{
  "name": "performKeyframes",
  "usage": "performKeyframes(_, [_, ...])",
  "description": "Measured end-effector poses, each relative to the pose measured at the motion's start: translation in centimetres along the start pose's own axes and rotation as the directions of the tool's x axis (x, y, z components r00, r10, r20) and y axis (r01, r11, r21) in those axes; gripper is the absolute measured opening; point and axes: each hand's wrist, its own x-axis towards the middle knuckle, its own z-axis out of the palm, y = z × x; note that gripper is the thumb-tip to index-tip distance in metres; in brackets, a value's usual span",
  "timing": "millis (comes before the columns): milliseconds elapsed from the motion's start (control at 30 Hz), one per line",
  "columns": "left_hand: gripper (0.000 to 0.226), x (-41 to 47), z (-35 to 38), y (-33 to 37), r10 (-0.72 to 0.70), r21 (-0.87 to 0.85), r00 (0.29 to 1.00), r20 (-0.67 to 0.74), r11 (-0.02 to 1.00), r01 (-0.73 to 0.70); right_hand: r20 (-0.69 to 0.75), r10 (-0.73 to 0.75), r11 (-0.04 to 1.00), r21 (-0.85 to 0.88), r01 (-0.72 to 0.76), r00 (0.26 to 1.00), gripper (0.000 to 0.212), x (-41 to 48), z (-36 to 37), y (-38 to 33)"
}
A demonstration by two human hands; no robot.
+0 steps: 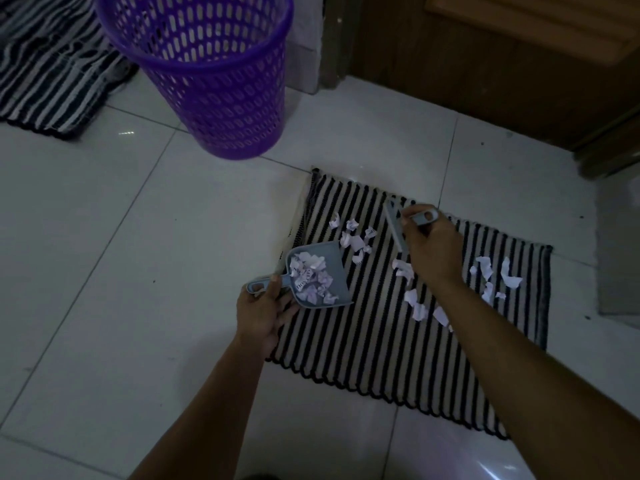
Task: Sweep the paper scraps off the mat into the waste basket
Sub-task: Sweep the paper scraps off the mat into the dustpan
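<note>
A black-and-white striped mat [374,341] lies on the tiled floor. My left hand [263,313] grips the handle of a small grey-blue dustpan [337,258] resting on the mat's left edge, with several paper scraps inside it. My right hand [433,251] holds a small grey-blue brush [396,228] on the mat, just right of a cluster of loose paper scraps [355,240]. More scraps [495,275] lie to the right of and below that hand. The purple perforated waste basket [214,74] stands on the floor up and left of the mat.
A second striped mat [48,77] lies at the top left beside the basket. A wooden door or cabinet front [485,64] runs along the top right. A grey mat [620,251] sits at the right edge. White floor tiles [121,271] surround everything.
</note>
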Motion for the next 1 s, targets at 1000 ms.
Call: performKeyframes(1000, [0.036, 0.2, 0.2, 0.2, -0.020, -0.050, 1.000, -0.010, 0.999, 0.019, 0.377, 0.007, 0.992, -0.122, 0.042, 0.926, 0.010, -7.3, 4.8, -1.1])
